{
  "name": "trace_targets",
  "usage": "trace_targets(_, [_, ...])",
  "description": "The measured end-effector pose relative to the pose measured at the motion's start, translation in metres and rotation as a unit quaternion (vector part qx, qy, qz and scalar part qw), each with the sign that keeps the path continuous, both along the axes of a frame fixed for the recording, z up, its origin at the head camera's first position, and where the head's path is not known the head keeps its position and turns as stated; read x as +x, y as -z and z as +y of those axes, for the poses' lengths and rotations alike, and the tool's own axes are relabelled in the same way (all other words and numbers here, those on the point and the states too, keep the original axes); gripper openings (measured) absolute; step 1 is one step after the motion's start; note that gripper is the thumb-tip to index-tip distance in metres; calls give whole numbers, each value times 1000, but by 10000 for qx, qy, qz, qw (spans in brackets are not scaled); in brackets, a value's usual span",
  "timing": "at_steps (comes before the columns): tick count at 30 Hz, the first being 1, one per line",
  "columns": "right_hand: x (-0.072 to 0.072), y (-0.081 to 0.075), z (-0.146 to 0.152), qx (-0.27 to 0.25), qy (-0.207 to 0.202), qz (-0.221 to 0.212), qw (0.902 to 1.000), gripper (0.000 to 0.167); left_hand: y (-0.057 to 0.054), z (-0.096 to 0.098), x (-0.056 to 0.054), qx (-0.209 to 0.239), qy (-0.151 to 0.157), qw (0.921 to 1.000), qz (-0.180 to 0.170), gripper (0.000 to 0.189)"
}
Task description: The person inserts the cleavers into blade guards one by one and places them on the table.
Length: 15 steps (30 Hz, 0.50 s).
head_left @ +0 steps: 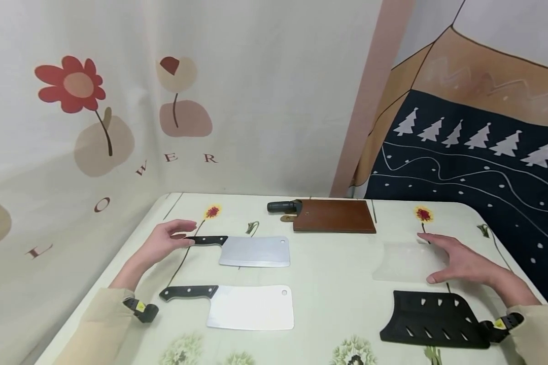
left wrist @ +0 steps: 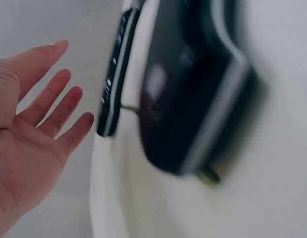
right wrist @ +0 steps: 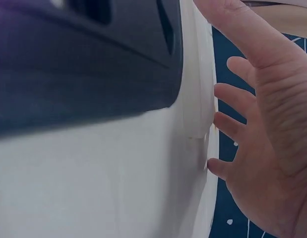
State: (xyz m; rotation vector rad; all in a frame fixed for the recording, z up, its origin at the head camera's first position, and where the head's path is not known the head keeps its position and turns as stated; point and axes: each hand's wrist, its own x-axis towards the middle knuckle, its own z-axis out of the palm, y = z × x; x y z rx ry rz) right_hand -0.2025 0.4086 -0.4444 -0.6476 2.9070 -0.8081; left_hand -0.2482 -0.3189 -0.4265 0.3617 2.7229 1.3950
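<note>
My left hand [head_left: 164,242] hovers by the end of the black handle of the farther cleaver [head_left: 255,252]. In the left wrist view its fingers are spread, with a gap between them and that handle [left wrist: 118,74]. Nearer to me lies a second cleaver [head_left: 251,307], its black handle also pointing left. My right hand [head_left: 463,261] is over the right end of a translucent whitish blade cover [head_left: 402,261], thumb and fingers apart. Whether it touches the cover I cannot tell. Just in front of it lies a black slotted blade guard [head_left: 431,317].
At the back of the table stretches a brown leather sheath [head_left: 338,215], with a dark handle [head_left: 281,207] sticking out of its left end. A flower-printed cloth [head_left: 338,284] covers the table. Printed curtains [head_left: 265,91] hang behind it and at the sides.
</note>
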Motion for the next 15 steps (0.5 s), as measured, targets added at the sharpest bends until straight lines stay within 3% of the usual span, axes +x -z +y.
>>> trace_targets(7, [-1, 2, -8, 102, -55, -199, 9997, 107, 14, -11, 2, 158, 98, 9994, -294, 59])
trace_targets(15, [-1, 0, -12, 472, -144, -276, 9984, 107, 18, -3, -4, -109, 409, 9987, -279, 59])
